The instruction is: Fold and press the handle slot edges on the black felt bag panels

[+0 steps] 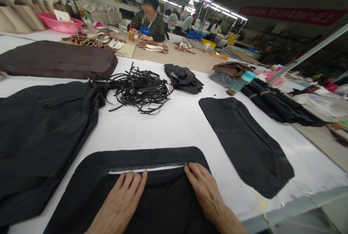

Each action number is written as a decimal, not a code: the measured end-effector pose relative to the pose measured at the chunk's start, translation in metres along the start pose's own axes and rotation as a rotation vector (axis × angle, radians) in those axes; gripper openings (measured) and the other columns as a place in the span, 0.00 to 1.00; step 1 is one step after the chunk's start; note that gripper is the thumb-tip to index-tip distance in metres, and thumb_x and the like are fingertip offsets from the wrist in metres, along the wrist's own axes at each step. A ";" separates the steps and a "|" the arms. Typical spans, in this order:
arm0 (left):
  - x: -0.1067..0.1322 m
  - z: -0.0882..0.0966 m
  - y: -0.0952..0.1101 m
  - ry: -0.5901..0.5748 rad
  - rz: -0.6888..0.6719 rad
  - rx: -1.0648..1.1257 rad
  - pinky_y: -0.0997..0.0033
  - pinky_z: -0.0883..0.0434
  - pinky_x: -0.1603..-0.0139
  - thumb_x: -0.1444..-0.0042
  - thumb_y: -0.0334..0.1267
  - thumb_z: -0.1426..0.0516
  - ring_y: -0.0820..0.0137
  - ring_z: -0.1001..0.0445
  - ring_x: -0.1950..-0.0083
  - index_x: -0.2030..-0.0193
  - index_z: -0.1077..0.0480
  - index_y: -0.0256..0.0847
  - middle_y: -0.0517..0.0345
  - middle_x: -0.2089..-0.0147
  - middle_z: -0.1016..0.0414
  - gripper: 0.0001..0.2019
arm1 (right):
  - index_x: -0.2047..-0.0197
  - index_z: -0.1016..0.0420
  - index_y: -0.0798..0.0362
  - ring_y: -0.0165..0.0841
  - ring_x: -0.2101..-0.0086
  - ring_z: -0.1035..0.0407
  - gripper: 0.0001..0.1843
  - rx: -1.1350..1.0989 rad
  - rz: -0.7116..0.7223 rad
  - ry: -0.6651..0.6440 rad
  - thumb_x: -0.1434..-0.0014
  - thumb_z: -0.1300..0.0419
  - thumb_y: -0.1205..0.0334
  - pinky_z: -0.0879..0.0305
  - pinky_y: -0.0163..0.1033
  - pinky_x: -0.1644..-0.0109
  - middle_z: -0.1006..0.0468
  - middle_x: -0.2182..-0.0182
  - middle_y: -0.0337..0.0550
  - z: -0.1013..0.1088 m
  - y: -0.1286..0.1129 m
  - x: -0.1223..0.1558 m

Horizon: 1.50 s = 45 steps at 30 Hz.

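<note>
In front of me on the white table lies a black fabric panel (pixel 163 205) with rounded top corners. A long narrow slot runs across its upper part, and pale adhesive-like residue or tabletop shows through. My left hand (pixel 121 199) grips the slot's lower edge left of the middle, its fingers close together. At the slot's right end, my right hand (pixel 205 190) is closed on the same edge, with thumb and fingertips bunched. The undersides of both hands' fingers are hidden.
A second black panel (pixel 244 143) lies to the right, a large black fabric pile (pixel 40 136) to the left. Behind are tangled black strips (pixel 141 90), a brown stack (pixel 54 60), crumpled black fabric (pixel 183 78) and a teal-capped bottle (pixel 241 83). A co-worker (pixel 149 20) sits across.
</note>
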<state>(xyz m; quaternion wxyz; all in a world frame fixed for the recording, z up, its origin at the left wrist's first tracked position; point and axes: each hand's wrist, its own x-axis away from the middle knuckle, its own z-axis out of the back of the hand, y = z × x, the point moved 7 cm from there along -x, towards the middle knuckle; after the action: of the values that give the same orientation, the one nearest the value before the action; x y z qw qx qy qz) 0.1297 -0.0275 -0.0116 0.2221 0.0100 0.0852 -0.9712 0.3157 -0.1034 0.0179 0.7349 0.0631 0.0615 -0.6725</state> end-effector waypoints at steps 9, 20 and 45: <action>0.011 0.019 -0.016 0.004 0.003 0.037 0.61 0.37 0.43 0.46 0.25 0.52 0.58 0.35 0.48 0.44 0.40 0.26 0.45 0.49 0.32 0.21 | 0.53 0.32 0.58 0.39 0.60 0.30 0.18 0.143 0.056 0.165 0.44 0.55 0.73 0.28 0.41 0.60 0.27 0.57 0.52 -0.001 0.007 0.011; 0.033 0.025 -0.064 -0.175 0.095 0.225 0.61 0.39 0.42 0.46 0.26 0.49 0.60 0.36 0.46 0.45 0.40 0.30 0.46 0.47 0.33 0.20 | 0.57 0.32 0.53 0.36 0.65 0.31 0.15 -0.272 0.091 0.174 0.41 0.56 0.73 0.30 0.38 0.63 0.28 0.63 0.47 0.011 -0.099 -0.070; 0.056 0.018 -0.100 -0.150 0.181 0.363 0.61 0.34 0.47 0.47 0.20 0.52 0.60 0.37 0.50 0.47 0.38 0.31 0.46 0.48 0.34 0.20 | 0.41 0.41 0.44 0.43 0.67 0.35 0.34 0.087 0.244 -0.077 0.51 0.47 0.77 0.34 0.47 0.68 0.29 0.63 0.48 -0.017 -0.165 -0.102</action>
<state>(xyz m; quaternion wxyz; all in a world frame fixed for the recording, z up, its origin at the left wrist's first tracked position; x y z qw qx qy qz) 0.0363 0.0337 0.0186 0.3090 -0.0149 -0.1090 -0.9447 0.1425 -0.0148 0.0178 0.8095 0.0762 -0.0041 -0.5822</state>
